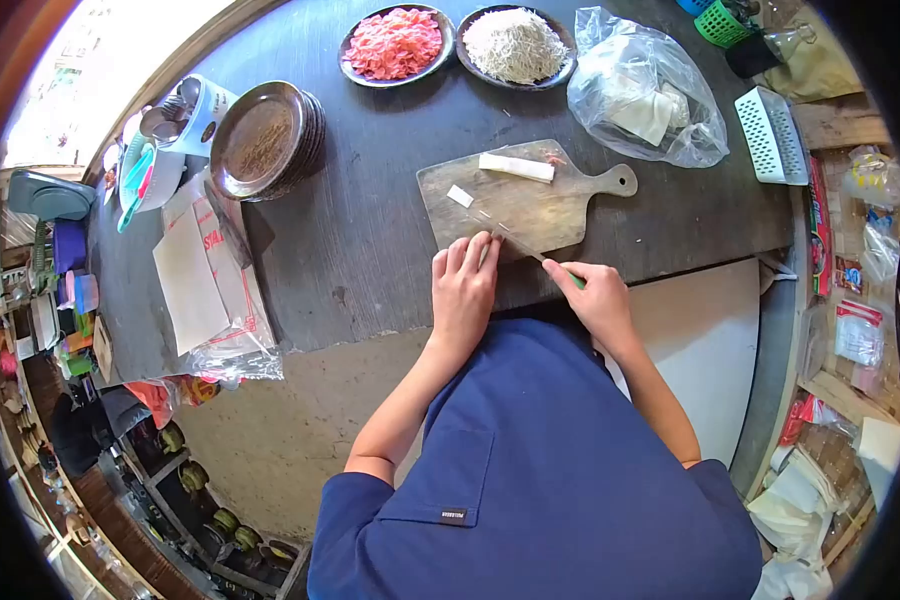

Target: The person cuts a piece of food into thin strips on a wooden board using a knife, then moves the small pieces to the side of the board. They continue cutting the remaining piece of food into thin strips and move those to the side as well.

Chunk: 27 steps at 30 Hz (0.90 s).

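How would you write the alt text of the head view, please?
A person's right hand holds a green-handled knife at a wooden cutting board, with the left hand close by at the board's near edge. A long white piece and a short one lie on the board. Beyond, pink pieces and pale shreds lie on two plates, beside a clear plastic bag.

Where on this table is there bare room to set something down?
The table has one free patch between the plate stack and the cutting board, and another right of its handle, nearer than the plastic bag. Crowded: the board's near edge, with left hand, right hand and knife; the table's left end, with spoons and cardboard.
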Available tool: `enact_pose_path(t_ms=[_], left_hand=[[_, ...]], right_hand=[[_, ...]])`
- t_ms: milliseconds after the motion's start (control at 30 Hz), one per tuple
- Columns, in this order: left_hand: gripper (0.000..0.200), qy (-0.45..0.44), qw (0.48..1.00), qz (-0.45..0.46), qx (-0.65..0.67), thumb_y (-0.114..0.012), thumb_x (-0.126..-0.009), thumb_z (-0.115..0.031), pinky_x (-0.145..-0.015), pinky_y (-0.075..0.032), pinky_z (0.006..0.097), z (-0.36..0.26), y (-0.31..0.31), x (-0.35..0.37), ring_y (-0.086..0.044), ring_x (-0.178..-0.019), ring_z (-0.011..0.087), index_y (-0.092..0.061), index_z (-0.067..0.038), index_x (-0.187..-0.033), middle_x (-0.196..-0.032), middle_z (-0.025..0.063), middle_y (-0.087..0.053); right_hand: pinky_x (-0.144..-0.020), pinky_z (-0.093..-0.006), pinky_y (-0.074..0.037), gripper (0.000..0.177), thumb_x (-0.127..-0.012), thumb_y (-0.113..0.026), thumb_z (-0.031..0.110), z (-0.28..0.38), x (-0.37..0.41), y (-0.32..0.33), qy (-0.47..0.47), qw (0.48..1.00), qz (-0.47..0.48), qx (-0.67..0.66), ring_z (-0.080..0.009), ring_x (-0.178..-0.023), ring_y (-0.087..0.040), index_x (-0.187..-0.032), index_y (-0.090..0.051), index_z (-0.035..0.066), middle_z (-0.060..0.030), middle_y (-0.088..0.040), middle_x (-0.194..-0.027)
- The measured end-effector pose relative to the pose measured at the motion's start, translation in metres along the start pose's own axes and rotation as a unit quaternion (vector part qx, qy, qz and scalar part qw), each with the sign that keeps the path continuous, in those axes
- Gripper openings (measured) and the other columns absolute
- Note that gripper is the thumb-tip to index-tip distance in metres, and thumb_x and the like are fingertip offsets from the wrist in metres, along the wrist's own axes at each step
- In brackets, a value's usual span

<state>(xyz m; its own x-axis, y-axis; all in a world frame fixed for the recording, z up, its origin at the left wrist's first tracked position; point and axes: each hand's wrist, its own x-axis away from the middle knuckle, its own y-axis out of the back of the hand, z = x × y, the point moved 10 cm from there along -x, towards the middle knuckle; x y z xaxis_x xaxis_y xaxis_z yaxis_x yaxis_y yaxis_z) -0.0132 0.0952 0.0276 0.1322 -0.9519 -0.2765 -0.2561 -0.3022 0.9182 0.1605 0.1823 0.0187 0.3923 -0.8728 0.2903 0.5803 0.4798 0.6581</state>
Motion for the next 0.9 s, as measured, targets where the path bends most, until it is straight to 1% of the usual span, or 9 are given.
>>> enact_pose_path(t_ms=[67, 167, 400, 467, 500, 567, 733, 800, 900], left_hand=[[0.038, 0.013, 1.000, -0.013, -0.002, -0.076, -0.089, -0.011, -0.104, -0.046, 0.0417, 0.000, 0.003, -0.002, -0.062, -0.123, 0.0235, -0.074, -0.008, -0.127, -0.133, 0.0020, -0.066], [0.037, 0.012, 1.000, -0.012, -0.014, -0.075, -0.090, -0.010, -0.104, -0.046, 0.0413, 0.006, 0.005, 0.000, -0.062, -0.122, 0.0237, -0.074, -0.007, -0.126, -0.133, 0.0017, -0.066], [0.035, 0.006, 1.000, -0.026, -0.012, -0.075, -0.090, -0.010, -0.102, -0.046, 0.0410, 0.001, 0.005, -0.002, -0.063, -0.120, 0.0236, -0.074, -0.007, -0.125, -0.131, 0.0009, -0.067], [0.033, 0.009, 1.000, -0.028, -0.008, -0.075, -0.090, -0.010, -0.102, -0.047, 0.0409, 0.000, 0.005, -0.003, -0.064, -0.120, 0.0234, -0.075, -0.008, -0.123, -0.130, 0.0011, -0.067], [0.033, 0.004, 1.000, -0.027, -0.006, -0.075, -0.090, -0.010, -0.102, -0.047, 0.0409, -0.002, 0.004, -0.002, -0.064, -0.120, 0.0234, -0.075, -0.008, -0.123, -0.130, 0.0011, -0.067], [0.033, 0.011, 0.999, -0.032, -0.012, -0.076, -0.089, -0.010, -0.102, -0.046, 0.0407, 0.000, 0.005, -0.001, -0.064, -0.119, 0.0231, -0.075, -0.008, -0.122, -0.129, 0.0007, -0.067], [0.034, 0.013, 0.999, -0.035, -0.008, -0.076, -0.091, -0.010, -0.101, -0.046, 0.0403, 0.000, 0.007, -0.002, -0.063, -0.119, 0.0219, -0.076, -0.009, -0.125, -0.129, -0.0001, -0.067], [0.036, 0.008, 0.999, -0.034, -0.011, -0.075, -0.091, -0.011, -0.101, -0.047, 0.0404, 0.001, 0.004, 0.000, -0.063, -0.119, 0.0221, -0.075, -0.007, -0.127, -0.130, 0.0006, -0.067], [0.038, 0.003, 0.999, -0.033, -0.012, -0.073, -0.091, -0.012, -0.101, -0.047, 0.0404, 0.000, 0.003, 0.001, -0.063, -0.119, 0.0224, -0.073, -0.006, -0.128, -0.131, 0.0014, -0.066]], right_hand=[[-0.066, -0.0452, -0.053, 0.050, -0.104, -0.071, 0.054, -0.002, 0.007, 0.005, -0.017, 0.999, 0.019, 0.022, -0.0412, -0.067, -0.069, -0.102, -0.084, 0.006, -0.0202, -0.069, -0.072], [-0.066, -0.0454, -0.053, 0.050, -0.104, -0.070, 0.053, 0.000, 0.013, 0.004, -0.043, 0.999, 0.026, 0.008, -0.0406, -0.066, -0.068, -0.100, -0.084, 0.006, -0.0199, -0.068, -0.071], [-0.066, -0.0462, -0.053, 0.051, -0.104, -0.070, 0.054, -0.010, 0.013, 0.003, -0.042, 0.999, 0.027, 0.015, -0.0413, -0.067, -0.069, -0.101, -0.084, 0.006, -0.0202, -0.069, -0.071], [-0.067, -0.0472, -0.054, 0.051, -0.103, -0.070, 0.056, -0.008, 0.005, -0.002, -0.002, 1.000, 0.012, 0.018, -0.0421, -0.070, -0.071, -0.102, -0.085, 0.007, -0.0205, -0.071, -0.074], [-0.067, -0.0472, -0.054, 0.051, -0.103, -0.070, 0.056, -0.008, 0.002, -0.007, -0.006, 1.000, 0.008, 0.017, -0.0421, -0.070, -0.071, -0.102, -0.085, 0.007, -0.0205, -0.071, -0.074], [-0.072, -0.0425, -0.057, 0.050, -0.103, -0.073, 0.053, -0.004, -0.006, -0.018, 0.002, 1.000, 0.002, -0.003, -0.0369, -0.079, -0.077, -0.108, -0.084, 0.005, -0.0205, -0.077, -0.085], [-0.073, -0.0428, -0.056, 0.052, -0.104, -0.071, 0.055, -0.001, -0.005, -0.004, -0.002, 1.000, 0.007, -0.003, -0.0375, -0.077, -0.076, -0.109, -0.084, 0.005, -0.0189, -0.078, -0.085], [-0.069, -0.0483, -0.056, 0.052, -0.103, -0.069, 0.057, -0.001, 0.003, 0.004, -0.010, 1.000, 0.018, 0.023, -0.0425, -0.076, -0.075, -0.103, -0.086, 0.008, -0.0202, -0.074, -0.077], [-0.069, -0.0486, -0.056, 0.052, -0.104, -0.069, 0.058, -0.005, 0.010, 0.006, -0.013, 0.999, 0.019, 0.030, -0.0420, -0.076, -0.074, -0.103, -0.086, 0.008, -0.0202, -0.073, -0.076]])
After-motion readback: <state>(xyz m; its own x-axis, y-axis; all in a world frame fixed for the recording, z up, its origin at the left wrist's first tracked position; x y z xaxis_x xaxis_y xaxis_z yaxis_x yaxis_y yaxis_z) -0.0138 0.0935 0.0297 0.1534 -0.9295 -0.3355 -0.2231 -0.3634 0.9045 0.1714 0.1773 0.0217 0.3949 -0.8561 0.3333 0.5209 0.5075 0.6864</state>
